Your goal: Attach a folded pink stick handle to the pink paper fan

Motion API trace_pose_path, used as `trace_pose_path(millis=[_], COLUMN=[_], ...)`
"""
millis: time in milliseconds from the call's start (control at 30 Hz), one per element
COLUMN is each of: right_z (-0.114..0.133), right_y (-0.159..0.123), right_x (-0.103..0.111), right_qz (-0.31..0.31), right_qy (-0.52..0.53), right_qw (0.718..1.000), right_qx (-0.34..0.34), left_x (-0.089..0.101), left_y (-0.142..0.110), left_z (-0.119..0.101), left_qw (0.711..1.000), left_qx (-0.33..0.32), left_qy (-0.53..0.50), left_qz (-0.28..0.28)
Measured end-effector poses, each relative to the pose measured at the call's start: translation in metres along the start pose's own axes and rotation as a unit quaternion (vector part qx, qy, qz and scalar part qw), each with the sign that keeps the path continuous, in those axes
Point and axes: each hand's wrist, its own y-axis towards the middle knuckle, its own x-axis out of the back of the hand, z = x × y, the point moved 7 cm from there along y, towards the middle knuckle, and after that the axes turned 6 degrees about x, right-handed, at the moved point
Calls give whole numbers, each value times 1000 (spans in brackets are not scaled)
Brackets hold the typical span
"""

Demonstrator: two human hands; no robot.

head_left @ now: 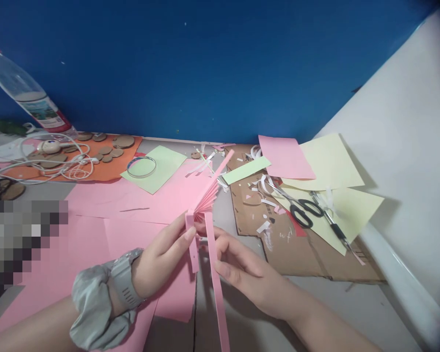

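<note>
A pink pleated paper fan (pixel 206 199) stands between my hands, its folds spreading up and to the right. My left hand (pixel 172 247) is closed on its lower left end, thumb pressed on the paper. From the fan a long pink paper strip (pixel 215 288) hangs down past the bottom of the view. My right hand (pixel 238 261) pinches this strip at its right edge, thumb in front and curled fingers behind. Some fingertips are hidden behind the paper. Pink paper sheets (pixel 124 254) lie under my left arm.
Scissors (pixel 304 211) and a pen (pixel 337 227) rest on pale yellow paper (pixel 355 215) over brown cardboard (pixel 300 264). A green sheet (pixel 168 168) bears a tape ring (pixel 141 175). Further left are cardboard discs on orange paper (pixel 110 172), a white cable (pixel 77 168) and a bottle (pixel 33 93).
</note>
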Motion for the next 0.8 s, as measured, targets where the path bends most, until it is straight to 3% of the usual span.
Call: trace_pose_path(millis=[133,300,400,633,800], right_z=[-1,-1,1,2,1], right_y=[-1,-1,-1,-1,-2], right_x=[0,3,5,9,13], right_qz=[-10,-31,-40,-48,-62], right_qy=[-26,-21,-14,-36,-138], right_qw=[1000,999,999,998,987], right_qx=[-4,-14,-7,25,48], left_x=[-5,-4,-2,-10,-14], left_y=[-2,2,6,6,6], left_z=[0,-1,3,11,15], left_qw=[999,1000,999,990,980], left_qx=[21,10,34,108,126], left_qy=[-31,11,27,-92,-143], left_qz=[17,4,-16,23,58])
